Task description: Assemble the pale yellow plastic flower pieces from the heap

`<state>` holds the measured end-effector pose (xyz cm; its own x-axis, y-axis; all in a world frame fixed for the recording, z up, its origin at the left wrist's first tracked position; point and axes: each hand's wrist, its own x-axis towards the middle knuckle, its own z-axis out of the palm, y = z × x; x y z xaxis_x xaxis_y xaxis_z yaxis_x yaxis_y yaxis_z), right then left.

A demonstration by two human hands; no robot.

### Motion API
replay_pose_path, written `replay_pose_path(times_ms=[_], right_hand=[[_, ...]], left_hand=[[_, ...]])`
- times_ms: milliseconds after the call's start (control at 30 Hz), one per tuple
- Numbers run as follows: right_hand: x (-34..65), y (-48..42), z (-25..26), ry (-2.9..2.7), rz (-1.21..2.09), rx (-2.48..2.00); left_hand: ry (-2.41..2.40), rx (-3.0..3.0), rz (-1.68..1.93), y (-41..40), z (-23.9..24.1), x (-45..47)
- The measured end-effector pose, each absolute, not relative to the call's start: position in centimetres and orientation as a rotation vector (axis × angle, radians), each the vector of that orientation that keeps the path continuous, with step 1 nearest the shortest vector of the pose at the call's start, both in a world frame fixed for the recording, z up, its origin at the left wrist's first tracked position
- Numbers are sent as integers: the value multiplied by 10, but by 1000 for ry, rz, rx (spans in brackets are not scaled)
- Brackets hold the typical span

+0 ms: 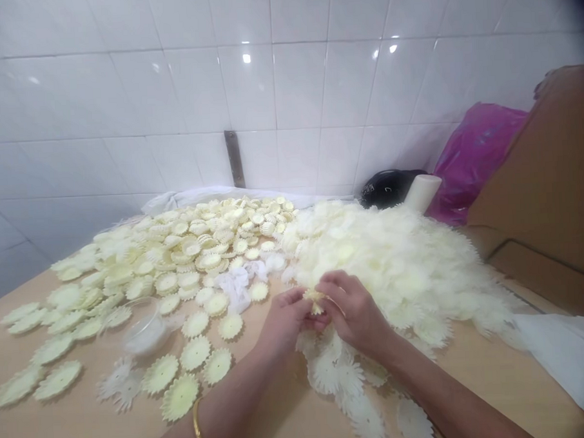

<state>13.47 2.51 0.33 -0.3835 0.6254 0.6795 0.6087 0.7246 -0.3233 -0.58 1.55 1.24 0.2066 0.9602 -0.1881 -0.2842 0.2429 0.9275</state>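
Note:
My left hand (294,317) and my right hand (350,307) meet over the table, with fingers closed round one small pale-yellow fabric flower piece (315,300). Its frilled edge shows between the fingertips; the rest is hidden by them. Left of my hands lie loose pale-yellow scalloped discs (196,353), flat on the wood. Beneath and in front of my right wrist is a trail of thin white petal discs (350,378). A clear bowl (145,338) with something white in it stands to the left of my left hand.
A heap of yellow discs (196,242) covers the table's back left. A large mound of whitish frilled petals (395,260) fills the right. Behind it are a white roll (422,194), a black object (392,185), a purple bag (477,153) and a cardboard box (543,201). A tiled wall (296,83) rises behind.

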Motion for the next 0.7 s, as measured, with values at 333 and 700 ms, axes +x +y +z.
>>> replay_pose_path(times_ms=[333, 700], right_hand=[[135, 25, 12, -2054, 420, -938], [175, 49, 26, -1449, 176, -1319]], left_hand=[[1071, 1258, 1038, 10, 9, -5], [1081, 1039, 1042, 6, 20, -5]])
